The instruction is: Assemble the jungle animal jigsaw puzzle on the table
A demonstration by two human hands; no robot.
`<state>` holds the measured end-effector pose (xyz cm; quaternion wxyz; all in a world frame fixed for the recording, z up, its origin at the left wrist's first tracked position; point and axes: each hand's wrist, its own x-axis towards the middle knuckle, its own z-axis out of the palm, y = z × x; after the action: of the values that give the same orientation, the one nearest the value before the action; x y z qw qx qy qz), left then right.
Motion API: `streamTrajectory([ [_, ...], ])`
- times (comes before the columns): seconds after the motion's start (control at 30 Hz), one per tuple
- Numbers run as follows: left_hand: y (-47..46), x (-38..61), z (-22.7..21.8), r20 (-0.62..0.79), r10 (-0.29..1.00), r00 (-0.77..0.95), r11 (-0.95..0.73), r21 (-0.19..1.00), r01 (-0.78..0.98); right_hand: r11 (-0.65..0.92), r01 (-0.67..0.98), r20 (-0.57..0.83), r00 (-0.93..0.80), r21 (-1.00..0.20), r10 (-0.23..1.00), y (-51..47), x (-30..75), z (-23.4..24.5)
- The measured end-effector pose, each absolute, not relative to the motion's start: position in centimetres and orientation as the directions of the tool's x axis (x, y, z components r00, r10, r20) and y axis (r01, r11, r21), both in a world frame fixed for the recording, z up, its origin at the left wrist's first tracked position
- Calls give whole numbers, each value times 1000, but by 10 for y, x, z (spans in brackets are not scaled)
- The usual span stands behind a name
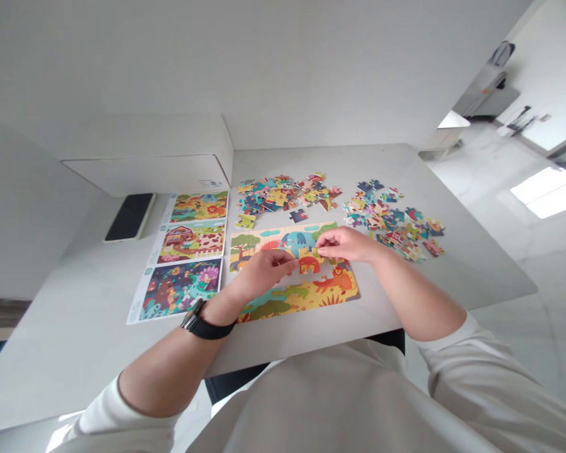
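A jigsaw puzzle piece with an orange-red animal face [309, 265] is between my two hands, over the middle of a partly joined jigsaw puzzle [327, 294]. My left hand [270, 270] pinches its left edge with thumb and fingers. At the upper right edge of the piece, my right hand [342, 244] has its fingertips closed. The puzzle shows trees, a blue elephant and a lion, with bare table visible in its middle row. My hands cover parts of the puzzle.
Puzzle pieces lie heaped behind the puzzle [279, 194] and at its right [396, 220]. To the left are a sheet with three pictures [186, 242], a phone [130, 217] and a white box [165, 175]. A wall [311, 75] borders the table's far side.
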<state>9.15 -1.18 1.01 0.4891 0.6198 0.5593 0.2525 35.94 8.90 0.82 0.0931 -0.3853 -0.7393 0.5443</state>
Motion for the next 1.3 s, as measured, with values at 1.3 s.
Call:
streamTrajectory([
  [1.3, -36, 108, -15, 31, 718, 695, -668, 312, 676, 441, 799, -410, -592, -408, 693, 82, 368, 29],
])
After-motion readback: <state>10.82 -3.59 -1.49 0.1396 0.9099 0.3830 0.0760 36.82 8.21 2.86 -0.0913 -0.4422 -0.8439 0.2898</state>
